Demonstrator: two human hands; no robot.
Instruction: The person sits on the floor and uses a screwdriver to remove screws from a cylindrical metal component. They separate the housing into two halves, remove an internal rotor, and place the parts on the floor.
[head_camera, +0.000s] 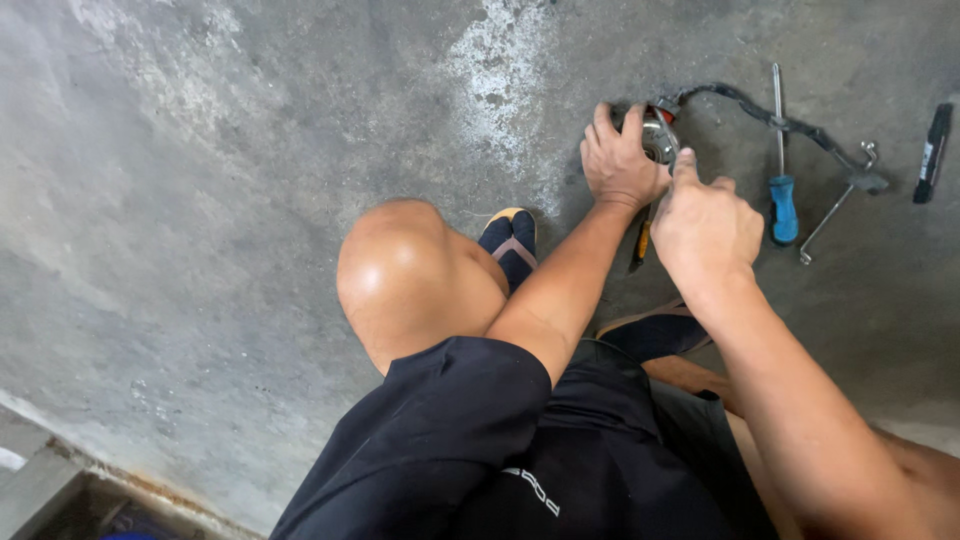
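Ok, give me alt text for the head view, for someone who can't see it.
A person squats on a concrete floor, left hand pressing a small round metal part with a black cable, right hand working a tool on it. A blue-handled screwdriver, a bent metal rod and a black marker lie to the right.

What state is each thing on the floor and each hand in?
Left hand: pressed flat on the round metal part.
Right hand: closed on a thin tool.
Blue-handled screwdriver: lying loose.
Black cable: stretched out, joined to the part.
Black marker: lying untouched.
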